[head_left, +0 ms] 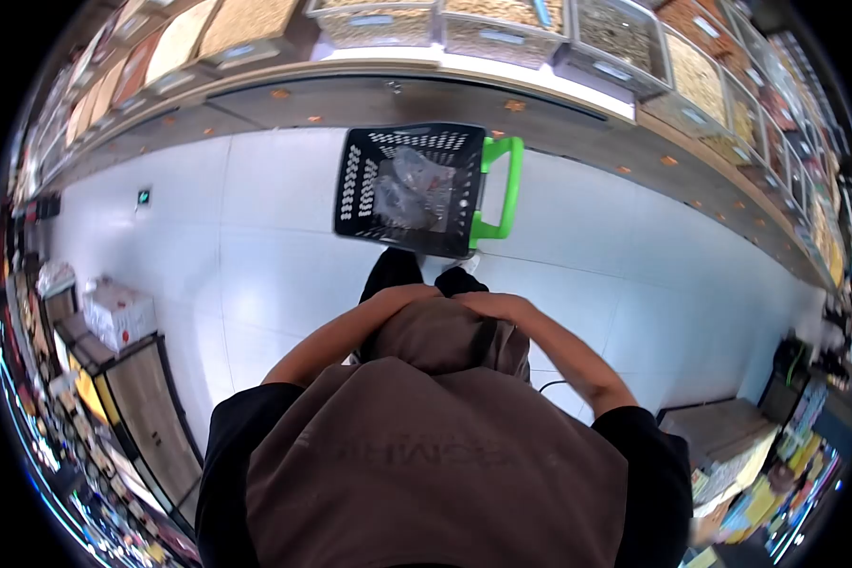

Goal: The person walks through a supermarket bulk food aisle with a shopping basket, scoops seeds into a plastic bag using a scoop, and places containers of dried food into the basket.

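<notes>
My left hand (pixel 409 294) and my right hand (pixel 490 304) lie against the front of the brown apron (pixel 435 333), near its lower edge. The fingers of both curl out of sight, so their grip does not show. On the floor just beyond my feet stands a black shopping basket (pixel 350 210) with a bright green handle (pixel 512 189) on its right side. Inside it are clear plastic bags (pixel 417 180); I cannot make out their contents. Neither hand touches the basket.
Along the far side runs a shelf (pixel 284 90) of bins with grains or dry goods, including a clear bin (pixel 502 43). A wooden cabinet (pixel 147 398) with a white box (pixel 118 317) stands to the left. Another low wooden unit (pixel 719 426) is at the right.
</notes>
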`<state>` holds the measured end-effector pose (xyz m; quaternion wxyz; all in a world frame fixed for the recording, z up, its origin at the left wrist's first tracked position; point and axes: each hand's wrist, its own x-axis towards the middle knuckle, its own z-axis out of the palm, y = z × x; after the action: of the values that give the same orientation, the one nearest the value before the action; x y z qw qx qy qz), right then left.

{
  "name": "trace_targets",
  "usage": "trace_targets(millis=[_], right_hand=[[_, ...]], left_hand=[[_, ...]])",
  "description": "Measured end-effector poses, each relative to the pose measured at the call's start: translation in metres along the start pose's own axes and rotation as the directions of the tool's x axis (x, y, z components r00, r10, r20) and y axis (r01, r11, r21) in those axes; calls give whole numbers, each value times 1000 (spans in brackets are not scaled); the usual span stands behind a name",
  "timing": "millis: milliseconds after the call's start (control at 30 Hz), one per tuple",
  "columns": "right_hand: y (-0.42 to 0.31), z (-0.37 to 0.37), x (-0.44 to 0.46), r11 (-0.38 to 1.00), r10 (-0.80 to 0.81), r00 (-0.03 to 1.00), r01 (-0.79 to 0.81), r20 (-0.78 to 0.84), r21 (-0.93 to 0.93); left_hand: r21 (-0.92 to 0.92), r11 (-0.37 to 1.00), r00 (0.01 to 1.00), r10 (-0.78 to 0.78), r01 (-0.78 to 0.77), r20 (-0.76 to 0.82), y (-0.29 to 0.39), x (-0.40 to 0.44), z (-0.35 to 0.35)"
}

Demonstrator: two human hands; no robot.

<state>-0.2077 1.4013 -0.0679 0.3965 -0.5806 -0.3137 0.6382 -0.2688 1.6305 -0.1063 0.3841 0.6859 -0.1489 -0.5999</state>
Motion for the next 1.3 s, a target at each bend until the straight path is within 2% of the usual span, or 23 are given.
trace_targets(millis=[67,167,200,233,300,367,400,433,500,533,567,633,667,700,767,833,867,933,967,1033,1100,1233,1300], right_hand=[[-26,-9,-15,992,35,997,-27,69,-122],[-17,-22,-5,953,170,979,-134,114,-272],[-15,-25,3,941,209,972,-169,111,-293],[-16,-30,8,927,250,963,-208,102,-312],[-15,-35,18,937,300,953,-288,33,-196],[1,-32,24,832,474,876,-480,-93,-278],[36,-24,36,801,483,851,-524,-205,-288],[36,-20,36,799,493,841,-539,-222,-267],[34,3,37,770,397,888,-460,-233,-443],[73,19,45,833,300,910,-396,-287,-386],[76,25,37,831,314,895,-421,-317,-365],[86,42,9,972,111,908,-184,-404,-147],[82,48,6,873,260,914,-361,-313,-329],[78,53,1,870,284,907,-381,-312,-313],[71,58,-7,787,376,896,-444,-237,-429],[77,60,-16,802,342,903,-426,-262,-419],[82,64,-22,832,339,884,-441,-323,-335],[86,70,-42,889,303,849,-416,-433,-193],[136,72,-27,844,385,853,-480,-352,-239],[85,68,-70,889,354,831,-441,-429,-119],[78,76,-97,882,334,705,-468,-626,-57],[118,95,-114,932,281,592,-358,-756,66],[131,94,-120,915,402,407,-194,-820,353]], left_hand=[[82,981,944,194,-178,-266,-12,-18,12],[258,960,877,215,-110,-429,-39,-10,35],[171,970,833,236,-172,-501,-33,-13,34],[182,968,839,240,-171,-488,-33,-12,31],[-90,987,849,69,-136,-524,-32,-4,18],[-50,987,867,110,-153,-486,-26,5,11],[93,993,927,96,-66,-362,-21,12,7],[251,968,969,60,2,-238,-9,15,-2],[326,942,971,-2,82,-241,12,30,-7],[289,955,864,196,-61,-464,18,40,-14],[277,935,665,352,-221,-658,28,55,-21],[323,926,246,365,-195,-898,102,51,-43],[156,945,278,238,-288,-931,132,54,-57],[-20,930,323,107,-366,-940,154,64,-70],[-108,948,303,-13,-298,-953,176,93,-90],[-367,894,445,-228,-256,-866,189,95,-106],[-469,845,421,-339,-256,-841,173,124,-110],[-453,852,350,-354,-262,-867,177,132,-107],[-442,862,291,-369,-247,-883,177,129,-100],[-414,897,265,-366,-157,-892,182,119,-94],[-366,929,309,-332,-56,-891,175,126,-77],[-246,965,425,-183,-96,-887,162,117,-25],[-71,995,489,-26,-74,-872,149,117,7]])
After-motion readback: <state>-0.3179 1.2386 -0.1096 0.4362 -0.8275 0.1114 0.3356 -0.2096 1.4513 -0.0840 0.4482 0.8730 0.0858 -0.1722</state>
